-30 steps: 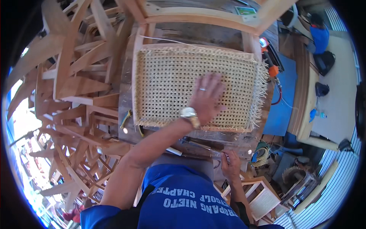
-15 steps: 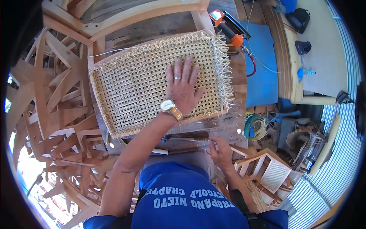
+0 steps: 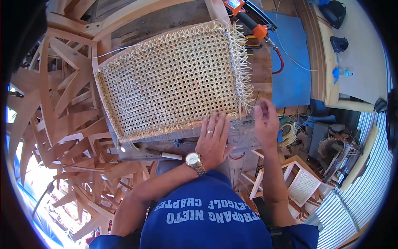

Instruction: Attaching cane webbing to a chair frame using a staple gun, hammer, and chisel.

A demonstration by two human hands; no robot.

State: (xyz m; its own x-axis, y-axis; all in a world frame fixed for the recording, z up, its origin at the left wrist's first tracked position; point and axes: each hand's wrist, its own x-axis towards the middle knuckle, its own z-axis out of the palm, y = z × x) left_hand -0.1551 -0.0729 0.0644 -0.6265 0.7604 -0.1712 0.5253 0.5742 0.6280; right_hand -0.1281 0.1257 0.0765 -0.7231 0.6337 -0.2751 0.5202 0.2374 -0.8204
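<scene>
A woven cane panel [image 3: 170, 81] spans a wooden chair frame [image 3: 217, 10], its loose strands sticking out along the right edge. My left hand [image 3: 212, 141] is open, its fingers stretched over the near edge of the panel's wooden rail. To its right, my right hand [image 3: 266, 123] is raised beside the panel's near right corner. Its fingers are loosely bent and apart from the thumb, with nothing visible between them. A tool with a white handle [image 3: 171, 156] lies on the workbench [image 3: 244, 135] left of my left hand.
An orange and black air nailer [image 3: 251, 25] with a red hose [image 3: 282, 62] lies at the far right, by a blue sheet [image 3: 290, 79]. Stacked wooden chair parts [image 3: 62, 108] crowd the left. A coil of cane strands [image 3: 289, 133] and a small wooden frame with a woven panel [image 3: 304, 186] stand right.
My left hand has moved from the middle of the cane panel to its near edge. My right hand has risen from the bench's near edge to beside the panel's right corner.
</scene>
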